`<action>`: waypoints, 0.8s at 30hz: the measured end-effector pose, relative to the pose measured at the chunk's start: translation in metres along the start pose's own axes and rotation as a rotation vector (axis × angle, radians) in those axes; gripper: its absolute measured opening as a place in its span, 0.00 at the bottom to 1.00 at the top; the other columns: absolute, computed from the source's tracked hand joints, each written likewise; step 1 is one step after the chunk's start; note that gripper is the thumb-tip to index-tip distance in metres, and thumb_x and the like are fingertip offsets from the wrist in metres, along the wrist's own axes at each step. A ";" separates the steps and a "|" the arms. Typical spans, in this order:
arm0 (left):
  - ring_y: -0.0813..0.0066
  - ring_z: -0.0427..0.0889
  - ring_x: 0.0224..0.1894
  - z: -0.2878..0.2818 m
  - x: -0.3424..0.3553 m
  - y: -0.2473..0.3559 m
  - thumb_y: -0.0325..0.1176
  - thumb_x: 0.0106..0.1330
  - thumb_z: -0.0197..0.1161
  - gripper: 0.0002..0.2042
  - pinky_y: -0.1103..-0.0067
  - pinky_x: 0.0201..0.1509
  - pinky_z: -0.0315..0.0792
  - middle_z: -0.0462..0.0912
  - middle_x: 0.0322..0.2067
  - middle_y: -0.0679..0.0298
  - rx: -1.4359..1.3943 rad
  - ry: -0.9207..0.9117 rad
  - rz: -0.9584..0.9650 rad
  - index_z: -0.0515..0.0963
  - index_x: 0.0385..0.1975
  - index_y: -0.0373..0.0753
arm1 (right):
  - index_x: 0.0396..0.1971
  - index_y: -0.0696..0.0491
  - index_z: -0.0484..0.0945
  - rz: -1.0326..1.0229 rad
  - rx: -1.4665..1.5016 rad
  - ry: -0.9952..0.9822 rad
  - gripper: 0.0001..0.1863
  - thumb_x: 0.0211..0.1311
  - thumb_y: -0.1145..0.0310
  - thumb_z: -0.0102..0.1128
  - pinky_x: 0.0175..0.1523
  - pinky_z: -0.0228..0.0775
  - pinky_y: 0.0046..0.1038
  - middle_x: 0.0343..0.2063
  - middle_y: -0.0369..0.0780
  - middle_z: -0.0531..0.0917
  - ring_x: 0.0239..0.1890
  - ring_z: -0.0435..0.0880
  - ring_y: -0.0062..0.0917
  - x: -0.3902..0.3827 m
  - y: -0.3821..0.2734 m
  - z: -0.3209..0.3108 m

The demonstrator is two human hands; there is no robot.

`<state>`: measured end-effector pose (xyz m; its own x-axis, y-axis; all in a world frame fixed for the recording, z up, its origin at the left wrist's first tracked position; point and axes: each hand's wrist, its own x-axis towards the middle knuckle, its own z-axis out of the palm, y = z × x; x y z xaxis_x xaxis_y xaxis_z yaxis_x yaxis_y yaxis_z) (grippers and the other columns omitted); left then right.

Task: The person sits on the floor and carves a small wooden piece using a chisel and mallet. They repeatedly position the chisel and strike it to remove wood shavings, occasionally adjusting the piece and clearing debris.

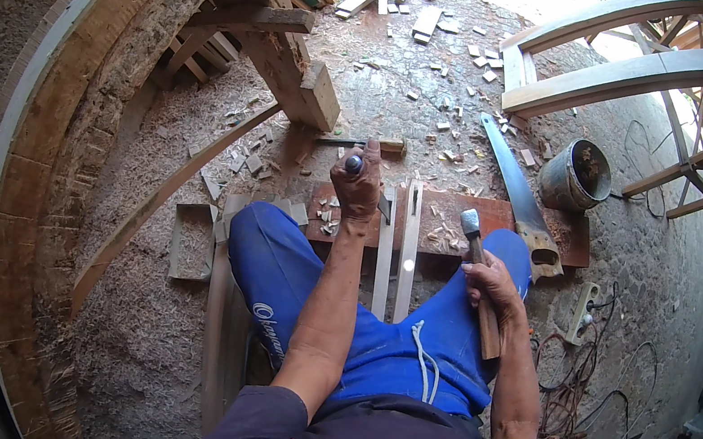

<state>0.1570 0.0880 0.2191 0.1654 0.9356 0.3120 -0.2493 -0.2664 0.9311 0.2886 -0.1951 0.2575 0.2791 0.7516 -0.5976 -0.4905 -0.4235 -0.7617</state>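
Observation:
My left hand (356,186) is closed around an upright chisel, whose round handle end (353,163) shows above the fist. A dark metal blade (385,206) shows just right of that hand, against the pale wooden strips. My right hand (492,281) grips the wooden handle of a hammer (470,222) over my right thigh, its head pointing away from me. Between my knees, two narrow wooden strips (383,270) lie side by side across a reddish-brown board (453,212). The right-hand strip (411,237) has a slot near its far end. Wood chips are scattered on the board.
A handsaw (509,170) leans across the board's right end, beside a bucket (576,176). Another tool (363,142) lies beyond my left hand. A heavy timber bench (58,176) stands left; wooden frames (627,79) are far right. A power strip (583,313) and cables lie right.

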 end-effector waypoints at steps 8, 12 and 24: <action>0.86 0.58 0.22 0.004 -0.003 -0.004 0.35 0.74 0.65 0.25 0.77 0.24 0.54 0.59 0.16 0.75 -0.047 -0.018 -0.128 0.61 0.15 0.40 | 0.48 0.54 0.72 -0.023 0.008 -0.006 0.19 0.61 0.66 0.69 0.18 0.67 0.24 0.18 0.32 0.71 0.12 0.72 0.18 0.004 0.007 -0.007; 0.85 0.58 0.23 0.007 0.000 -0.003 0.33 0.73 0.65 0.24 0.76 0.25 0.55 0.59 0.16 0.74 -0.029 -0.033 -0.088 0.62 0.15 0.39 | 0.48 0.54 0.72 -0.034 0.043 0.001 0.19 0.60 0.66 0.68 0.18 0.67 0.25 0.17 0.32 0.71 0.12 0.72 0.18 0.005 0.008 -0.007; 0.84 0.58 0.22 0.028 -0.005 0.019 0.30 0.73 0.64 0.22 0.76 0.25 0.57 0.61 0.16 0.71 0.082 -0.043 0.044 0.63 0.16 0.38 | 0.54 0.57 0.69 -0.652 -1.073 0.110 0.22 0.62 0.67 0.61 0.34 0.75 0.35 0.30 0.45 0.78 0.30 0.84 0.37 0.020 -0.077 0.040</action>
<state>0.1786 0.0713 0.2401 0.1969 0.9124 0.3589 -0.1790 -0.3265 0.9281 0.2986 -0.1276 0.3144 0.3092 0.9509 -0.0130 0.6657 -0.2261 -0.7112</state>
